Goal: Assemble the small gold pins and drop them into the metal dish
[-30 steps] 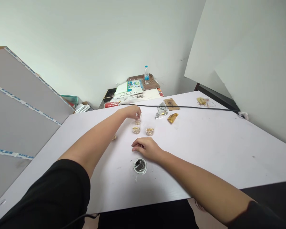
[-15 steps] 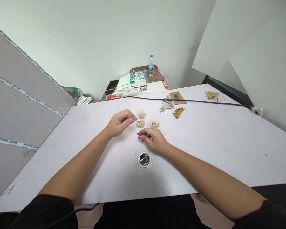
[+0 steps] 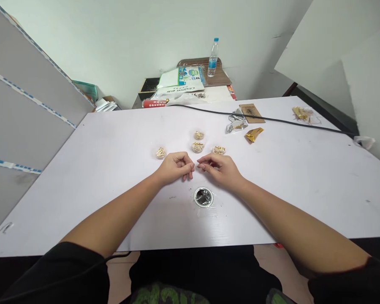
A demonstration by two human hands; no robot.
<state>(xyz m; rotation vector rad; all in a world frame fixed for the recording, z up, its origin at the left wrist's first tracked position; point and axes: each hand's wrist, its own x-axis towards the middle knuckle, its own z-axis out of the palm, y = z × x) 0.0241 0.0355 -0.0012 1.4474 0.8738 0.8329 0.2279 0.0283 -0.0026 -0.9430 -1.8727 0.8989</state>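
Observation:
Both hands are raised over the middle of the white table, fingertips almost meeting. My left hand (image 3: 177,167) is closed, its thumb pressed to curled fingers; whatever they hold is too small to make out. Facing it, my right hand (image 3: 220,169) pinches thumb against fingers, and anything between them is likewise unclear. Around them stand small clear round dishes of thin gold-coloured pieces: a left dish (image 3: 160,153) beside my left hand, a far dish (image 3: 199,135), a middle dish (image 3: 197,147) just beyond the fingertips, and a right dish (image 3: 219,149) partly hidden behind my right hand.
A round taped hole cover (image 3: 203,197) lies nearer me. A black cable (image 3: 215,112) crosses the table's far side, past a silver packet (image 3: 237,125), gold packet (image 3: 254,134) and brown card (image 3: 252,113). Behind the table stands a water bottle (image 3: 213,59).
My left hand has come right and nearer to my right hand, its fingers more curled. The left dish now shows beside it. The camera view has tilted and shifted.

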